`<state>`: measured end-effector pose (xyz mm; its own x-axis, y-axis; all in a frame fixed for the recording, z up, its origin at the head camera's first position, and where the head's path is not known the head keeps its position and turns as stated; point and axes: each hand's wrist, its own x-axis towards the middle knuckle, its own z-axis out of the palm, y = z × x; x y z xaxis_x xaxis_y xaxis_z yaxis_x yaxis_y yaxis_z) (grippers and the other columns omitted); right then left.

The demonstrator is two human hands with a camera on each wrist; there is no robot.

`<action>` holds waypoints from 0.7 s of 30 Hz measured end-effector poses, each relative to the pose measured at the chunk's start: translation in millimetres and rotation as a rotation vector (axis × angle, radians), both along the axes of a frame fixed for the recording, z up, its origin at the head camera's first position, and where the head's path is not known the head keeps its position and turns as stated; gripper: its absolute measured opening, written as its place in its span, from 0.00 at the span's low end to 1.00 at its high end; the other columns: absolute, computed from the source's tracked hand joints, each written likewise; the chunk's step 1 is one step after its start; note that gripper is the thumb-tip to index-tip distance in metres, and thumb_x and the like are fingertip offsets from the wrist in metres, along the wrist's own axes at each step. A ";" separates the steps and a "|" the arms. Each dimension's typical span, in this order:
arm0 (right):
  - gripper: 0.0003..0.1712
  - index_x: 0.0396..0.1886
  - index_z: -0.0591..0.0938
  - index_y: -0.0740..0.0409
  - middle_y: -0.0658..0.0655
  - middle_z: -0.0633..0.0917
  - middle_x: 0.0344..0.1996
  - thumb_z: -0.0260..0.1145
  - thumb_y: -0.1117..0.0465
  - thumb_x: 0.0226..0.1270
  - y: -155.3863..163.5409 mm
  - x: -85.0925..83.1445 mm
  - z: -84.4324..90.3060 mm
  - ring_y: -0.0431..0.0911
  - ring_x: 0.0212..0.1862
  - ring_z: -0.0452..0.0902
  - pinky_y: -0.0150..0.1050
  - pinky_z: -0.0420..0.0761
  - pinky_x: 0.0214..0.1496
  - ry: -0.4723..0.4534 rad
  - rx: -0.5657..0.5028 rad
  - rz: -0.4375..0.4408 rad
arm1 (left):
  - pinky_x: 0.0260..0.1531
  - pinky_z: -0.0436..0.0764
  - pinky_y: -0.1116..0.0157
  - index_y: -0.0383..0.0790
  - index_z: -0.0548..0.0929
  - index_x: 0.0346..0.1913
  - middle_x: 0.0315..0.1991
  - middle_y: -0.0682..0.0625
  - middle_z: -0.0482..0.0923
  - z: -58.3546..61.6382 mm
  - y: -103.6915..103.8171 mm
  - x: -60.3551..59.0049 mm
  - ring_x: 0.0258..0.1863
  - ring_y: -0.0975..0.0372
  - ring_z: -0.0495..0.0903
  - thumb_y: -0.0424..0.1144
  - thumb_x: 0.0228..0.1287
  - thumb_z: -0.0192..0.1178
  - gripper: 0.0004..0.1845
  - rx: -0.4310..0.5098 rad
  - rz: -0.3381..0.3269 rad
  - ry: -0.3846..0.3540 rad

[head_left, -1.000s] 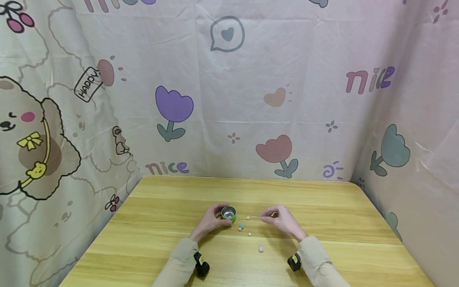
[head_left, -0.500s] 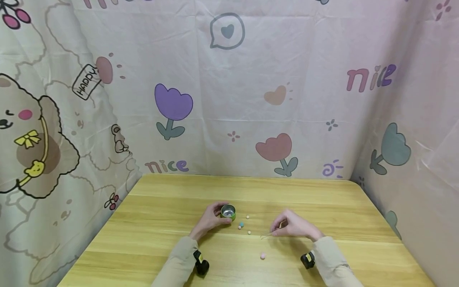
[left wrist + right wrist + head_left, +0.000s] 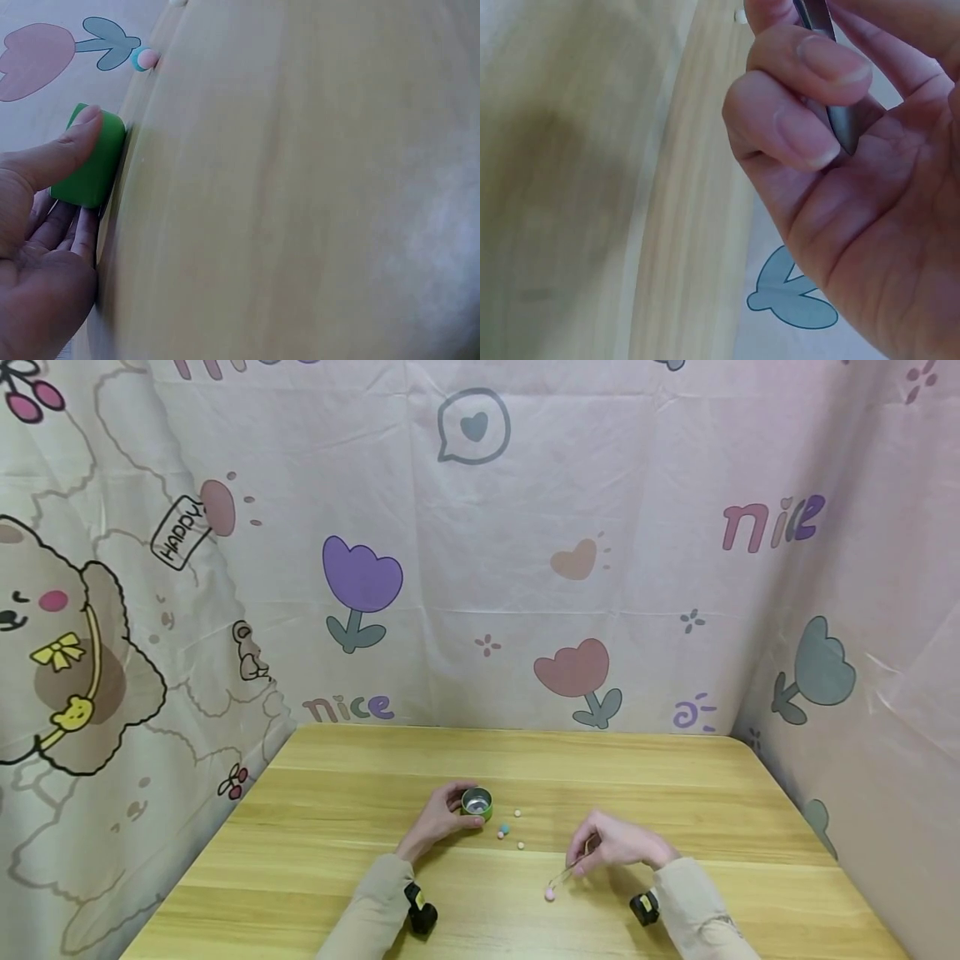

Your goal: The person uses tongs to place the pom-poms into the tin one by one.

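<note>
Pink ball (image 3: pixel 550 895) may skid off the tweezers (image 3: pixel 562 876)
The right hand (image 3: pixel 615 843) clamps them in curled fingers; an off-centre squeeze could flick away the ball, near-right of the green tin (image 3: pixel 477 815) that the left hand (image 3: pixel 441 818) grips.

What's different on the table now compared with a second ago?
The right hand has moved the tweezers from the far pale ball back toward the camera and slightly right, to the larger pink ball, which itself has shifted slightly nearer the camera. The left hand still grips the green tin, and the other small balls lie where they were.
</note>
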<state>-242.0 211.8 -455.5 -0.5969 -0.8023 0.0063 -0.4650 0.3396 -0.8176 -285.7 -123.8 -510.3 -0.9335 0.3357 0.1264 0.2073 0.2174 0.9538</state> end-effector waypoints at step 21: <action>0.07 0.33 0.90 0.64 0.61 0.90 0.27 0.76 0.68 0.53 -3.9 4.3 -3.5 0.29 0.24 0.75 0.23 0.75 0.26 -0.042 0.070 -0.028 | 0.69 0.74 0.44 0.23 0.71 0.66 0.64 0.27 0.72 0.9 0.1 -0.1 0.64 0.37 0.74 0.27 0.54 0.74 0.36 0.004 0.000 0.004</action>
